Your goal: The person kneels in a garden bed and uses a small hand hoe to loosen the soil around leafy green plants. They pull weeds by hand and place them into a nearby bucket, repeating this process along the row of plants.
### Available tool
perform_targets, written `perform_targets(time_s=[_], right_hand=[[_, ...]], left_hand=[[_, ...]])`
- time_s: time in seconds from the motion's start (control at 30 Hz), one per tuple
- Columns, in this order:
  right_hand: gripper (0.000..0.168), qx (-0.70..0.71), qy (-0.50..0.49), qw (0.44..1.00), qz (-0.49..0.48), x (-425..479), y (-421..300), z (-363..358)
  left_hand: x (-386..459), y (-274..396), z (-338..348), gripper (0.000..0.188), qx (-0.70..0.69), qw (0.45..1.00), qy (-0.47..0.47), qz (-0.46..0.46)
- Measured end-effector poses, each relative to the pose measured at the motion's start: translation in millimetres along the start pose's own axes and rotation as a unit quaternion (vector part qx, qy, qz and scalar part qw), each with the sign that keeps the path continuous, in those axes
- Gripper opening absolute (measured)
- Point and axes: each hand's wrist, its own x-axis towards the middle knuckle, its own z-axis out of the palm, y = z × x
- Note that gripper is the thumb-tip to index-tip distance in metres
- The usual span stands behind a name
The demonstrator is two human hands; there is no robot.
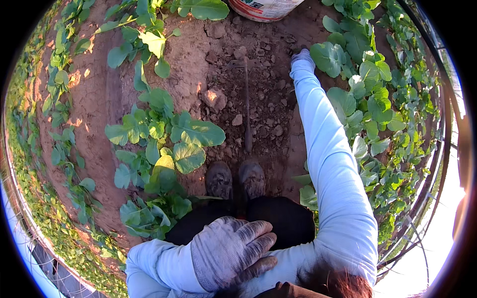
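Observation:
My left hand [234, 249], in a grey knit work glove with soiled fingers, rests across my body near my lap and holds nothing visible. My right arm reaches far forward in a pale blue sleeve. At its end my gloved right hand [302, 56] is low at the soil beside the broad-leaved green plants [328, 57] of the right row; its fingers are mostly hidden. A thin-handled hand tool [246, 100] with a flat metal head lies on the loose soil between the rows, its handle towards my shoes.
A white and red bucket [264, 9] stands ahead at the top. Leafy plants [160, 138] grow in rows on the left. A large clod [215, 100] lies left of the tool. My dirty shoes [252, 178] are on the soil. Curved poles [443, 111] run along the far right.

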Motion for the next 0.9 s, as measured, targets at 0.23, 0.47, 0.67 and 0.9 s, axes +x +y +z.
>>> perform_targets(time_s=[0.23, 0.47, 0.67, 0.9], right_hand=[[0.055, -0.322, -0.136, 0.935, -0.058, 51.3, -21.3, 35.8], [0.051, -0.344, -0.132, 0.926, -0.086, 64.5, -9.8, 17.9], [0.042, -0.109, -0.089, 0.982, -0.125, 20.7, -21.7, -19.4], [0.017, 0.66, 0.031, 0.74, -0.122, -73.4, -100.4, -89.8]], left_hand=[[7.7, -15.7, -12.4, 0.036, -0.019, 0.999, -0.019, -0.042], [18.2, -15.6, -16.6, 0.036, -0.014, 0.999, -0.037, -0.028], [14.3, -13.5, -15.3, 0.035, -0.013, 0.999, -0.033, -0.024], [9.3, -14.2, -9.9, 0.035, -0.011, 1.0, -0.003, 0.003]])
